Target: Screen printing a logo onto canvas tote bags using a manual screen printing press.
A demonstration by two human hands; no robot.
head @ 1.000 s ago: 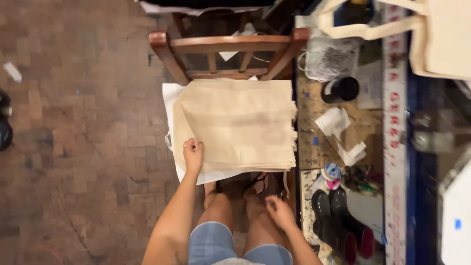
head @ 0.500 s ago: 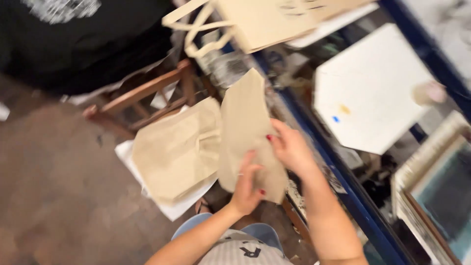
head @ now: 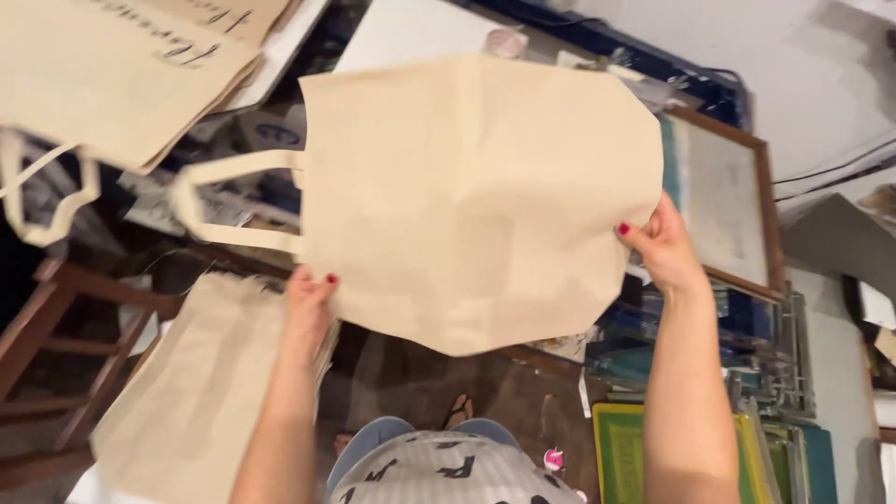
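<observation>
I hold a plain cream tote bag (head: 476, 196) spread flat in the air in front of me, its two handles (head: 224, 201) hanging to the left. My left hand (head: 308, 299) grips the bag's lower left edge. My right hand (head: 658, 243) pinches its right edge. A stack of similar cream bags (head: 201, 392) lies below on a wooden chair (head: 56, 345) at the lower left.
More cream bags with dark print (head: 121, 65) hang at the upper left. A wood-framed screen (head: 723, 196) leans at the right, above green and teal frames (head: 775, 448) on the floor. A white board (head: 411, 33) lies behind the held bag.
A bag has been lifted off the stack on the chair and raised, spread between both hands. My view has swung up and to the right, away from the chair.
</observation>
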